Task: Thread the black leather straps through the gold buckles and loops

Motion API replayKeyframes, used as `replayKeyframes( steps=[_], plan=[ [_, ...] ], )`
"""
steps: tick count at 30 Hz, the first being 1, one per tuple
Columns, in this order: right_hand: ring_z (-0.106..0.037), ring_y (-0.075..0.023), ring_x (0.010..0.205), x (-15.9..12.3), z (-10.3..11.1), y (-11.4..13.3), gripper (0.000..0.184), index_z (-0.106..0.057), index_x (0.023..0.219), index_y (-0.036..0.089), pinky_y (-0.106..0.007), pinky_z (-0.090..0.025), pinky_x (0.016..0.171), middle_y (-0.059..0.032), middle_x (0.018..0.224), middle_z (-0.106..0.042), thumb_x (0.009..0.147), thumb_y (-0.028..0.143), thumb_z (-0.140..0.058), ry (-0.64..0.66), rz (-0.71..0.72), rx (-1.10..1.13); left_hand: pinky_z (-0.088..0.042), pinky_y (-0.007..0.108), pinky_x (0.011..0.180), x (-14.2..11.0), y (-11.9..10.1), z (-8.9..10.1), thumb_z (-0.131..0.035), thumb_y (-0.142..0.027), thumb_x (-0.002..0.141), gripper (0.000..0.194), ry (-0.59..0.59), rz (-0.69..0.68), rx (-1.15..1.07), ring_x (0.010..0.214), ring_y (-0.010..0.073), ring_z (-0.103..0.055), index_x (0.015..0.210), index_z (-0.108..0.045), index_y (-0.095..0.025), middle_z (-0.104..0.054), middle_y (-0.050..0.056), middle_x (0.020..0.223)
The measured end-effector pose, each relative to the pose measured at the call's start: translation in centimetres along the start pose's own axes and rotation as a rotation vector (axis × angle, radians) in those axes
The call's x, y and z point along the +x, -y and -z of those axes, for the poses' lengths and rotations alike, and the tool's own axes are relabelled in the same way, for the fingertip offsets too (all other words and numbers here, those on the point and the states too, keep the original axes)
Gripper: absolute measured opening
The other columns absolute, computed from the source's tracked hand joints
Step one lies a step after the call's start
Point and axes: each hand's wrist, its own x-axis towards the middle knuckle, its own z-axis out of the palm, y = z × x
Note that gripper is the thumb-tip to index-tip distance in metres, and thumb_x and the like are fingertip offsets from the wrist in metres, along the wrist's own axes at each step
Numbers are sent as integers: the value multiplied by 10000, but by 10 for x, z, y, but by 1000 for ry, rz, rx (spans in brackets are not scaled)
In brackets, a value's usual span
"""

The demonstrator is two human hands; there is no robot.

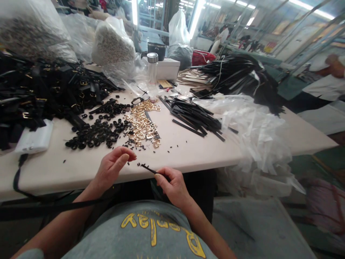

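My right hand [172, 185] is closed on a thin black strap [148, 168] whose end points up and left over the table's front edge. Just left of that end, my left hand [114, 166] has its fingertips pinched together; whatever lies between them is too small to make out. Beyond both hands lie a heap of gold buckles [142, 124], a spread of small black rings [99, 129] and a bundle of loose black straps [195, 117] on the pale table [188, 151].
A large pile of finished black straps with buckles [40, 93] fills the left. Clear plastic bags [256, 133] spill over the right edge. Filled bags [111, 45], a jar [152, 68] and a white box [167, 68] stand at the back. Another person [329, 79] is far right.
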Motion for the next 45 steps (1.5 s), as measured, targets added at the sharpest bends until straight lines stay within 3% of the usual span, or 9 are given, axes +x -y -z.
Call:
replayKeyframes(
  steps=[6, 14, 18, 21, 24, 29, 38, 41, 45],
  plan=[
    [-560, -85, 469, -2, -8, -8, 337, -590, 774, 163, -180, -424, 472, 8, 621, -607, 969, 387, -431, 219, -158, 175, -477, 233, 577, -10, 0, -14, -676, -361, 802, 242, 298, 220, -47, 604, 125, -593, 963, -647, -183, -645, -5, 712],
    [-630, -113, 624, -3, 2, 4, 268, -621, 1138, 190, -231, -508, 637, 0, 744, -657, 954, 260, -440, 289, -179, 65, -517, 249, 589, -13, 5, -16, -621, -391, 844, 385, 248, 463, -275, 562, 123, -603, 1156, -584, -167, -639, -16, 685],
    [-671, -147, 726, -3, -1, 4, 319, -600, 1224, 200, -271, -529, 710, -28, 864, -714, 923, 265, -514, 172, -102, -47, -526, 272, 624, -15, 5, -13, -627, -381, 838, 461, 200, 507, -349, 593, 142, -620, 1238, -555, -163, -678, 10, 714],
    [-681, -192, 886, -1, -9, 1, 331, -643, 1166, 214, -312, -529, 815, -55, 1010, -729, 840, 267, -655, -2, 34, -138, -510, 269, 635, -17, 3, -15, -606, -373, 852, 479, 199, 481, -340, 619, 150, -618, 1278, -539, -164, -667, 6, 702],
    [-677, -189, 866, 2, -17, -2, 249, -675, 1072, 215, -296, -526, 805, -51, 970, -731, 827, 261, -686, -80, 141, -177, -482, 257, 633, -19, 1, -21, -577, -359, 871, 467, 216, 421, -318, 623, 141, -589, 1293, -536, -164, -610, -21, 665],
    [-646, -158, 732, 6, -20, -2, 123, -686, 977, 210, -254, -506, 699, -29, 818, -693, 867, 249, -647, -109, 250, -255, -463, 258, 642, -20, 5, -24, -537, -353, 897, 460, 251, 322, -255, 623, 127, -532, 1320, -525, -173, -531, -45, 659],
    [-586, -133, 595, 8, -21, -9, 97, -660, 826, 188, -233, -437, 588, -13, 680, -624, 878, 176, -579, -105, 366, -377, -473, 268, 669, -18, 15, -16, -518, -347, 918, 416, 355, 208, -80, 706, 152, -595, 1311, -554, -216, -681, 14, 804],
    [-591, -136, 603, 7, -18, -14, 119, -640, 803, 188, -236, -437, 600, -14, 679, -615, 887, 166, -558, -83, 358, -395, -471, 258, 650, -3, 17, -3, -563, -342, 893, 279, 257, 108, 140, 699, 161, -624, 1110, -682, -213, -717, 27, 803],
    [-585, -138, 597, 3, -14, -21, 121, -630, 809, 190, -239, -435, 593, -14, 682, -607, 896, 170, -547, -71, 352, -396, -473, 273, 696, 28, 19, 33, -599, -323, 857, 166, -2, -97, 513, 711, 176, -640, 882, -730, -225, -727, 33, 820]
  ],
)
